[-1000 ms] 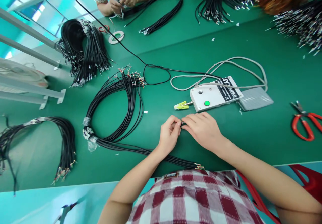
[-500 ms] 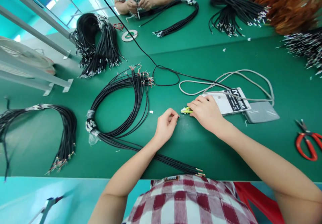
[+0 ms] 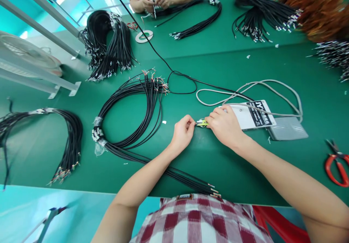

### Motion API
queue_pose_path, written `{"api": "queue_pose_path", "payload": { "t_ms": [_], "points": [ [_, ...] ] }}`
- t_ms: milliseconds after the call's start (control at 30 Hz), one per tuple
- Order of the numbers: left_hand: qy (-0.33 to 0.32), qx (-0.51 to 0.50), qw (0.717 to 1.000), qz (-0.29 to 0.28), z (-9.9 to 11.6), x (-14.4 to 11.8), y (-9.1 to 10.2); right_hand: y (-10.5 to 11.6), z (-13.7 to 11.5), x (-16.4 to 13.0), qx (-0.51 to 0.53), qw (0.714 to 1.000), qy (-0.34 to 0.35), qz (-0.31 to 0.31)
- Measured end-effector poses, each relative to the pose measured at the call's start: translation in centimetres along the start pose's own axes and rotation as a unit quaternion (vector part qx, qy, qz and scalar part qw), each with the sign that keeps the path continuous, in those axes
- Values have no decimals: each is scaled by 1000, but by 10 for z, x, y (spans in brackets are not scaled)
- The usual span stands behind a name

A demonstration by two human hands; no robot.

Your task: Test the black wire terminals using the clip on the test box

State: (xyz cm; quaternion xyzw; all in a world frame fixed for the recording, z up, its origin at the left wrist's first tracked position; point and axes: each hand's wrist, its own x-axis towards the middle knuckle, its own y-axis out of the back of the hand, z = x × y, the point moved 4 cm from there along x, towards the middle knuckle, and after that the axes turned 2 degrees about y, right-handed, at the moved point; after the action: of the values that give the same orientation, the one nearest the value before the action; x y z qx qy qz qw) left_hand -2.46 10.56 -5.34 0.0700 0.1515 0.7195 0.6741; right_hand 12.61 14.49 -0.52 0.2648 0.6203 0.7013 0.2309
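My left hand [image 3: 183, 133] pinches the end of a thin wire and holds it against the yellow-green clip [image 3: 202, 123]. My right hand [image 3: 225, 126] grips that clip, which sticks out from the left end of a white tester box [image 3: 252, 114] with a black label. The wire end itself is too small to make out between my fingertips. A looped bundle of black cables [image 3: 131, 115] lies left of my left hand, with its stripped ends running under my left forearm toward the table's near edge.
A grey foot pedal [image 3: 287, 128] and grey cord [image 3: 245, 90] sit right of the box. Red scissors [image 3: 336, 161] lie far right. More black cable bundles [image 3: 106, 50] lie left and at the back. Another person's hands [image 3: 155, 1] work across the green table [image 3: 245, 163].
My right hand left the wire end it shared with my left hand and went up to the yellow-green clip. My left hand followed and now touches the clip with the wire.
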Motion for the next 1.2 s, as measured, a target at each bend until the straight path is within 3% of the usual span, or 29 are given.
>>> {"api": "queue_pose_path", "payload": {
  "t_ms": [300, 433, 533, 600, 733, 900, 1067, 1200],
  "points": [
    [-4, 7, 1000, -2, 0, 1, -3, 7, -2, -4, 27, 999, -5, 16],
    [-2, 2, 1000, -4, 1, 0, -3, 24, 7, -36, 71, 990, -40, 116],
    [2, -3, 1000, -4, 1, 0, -2, 32, 16, -78, 83, 964, -118, 225],
    [5, -5, 1000, -6, 0, 0, -3, 30, 18, -102, 99, 947, -160, 258],
    [7, -14, 1000, -6, -1, 0, -3, 14, 8, -120, 120, 948, -175, 236],
    [13, 10, 1000, -3, 0, -1, 3, 2, 6, -118, 50, 950, -180, 250],
    [16, -2, 1000, 21, -9, -4, 18, 1, 10, -117, 26, 938, -176, 298],
    [19, -70, 996, 54, -14, 2, 40, 6, 1, -119, 75, 935, -161, 306]
  ]
}}
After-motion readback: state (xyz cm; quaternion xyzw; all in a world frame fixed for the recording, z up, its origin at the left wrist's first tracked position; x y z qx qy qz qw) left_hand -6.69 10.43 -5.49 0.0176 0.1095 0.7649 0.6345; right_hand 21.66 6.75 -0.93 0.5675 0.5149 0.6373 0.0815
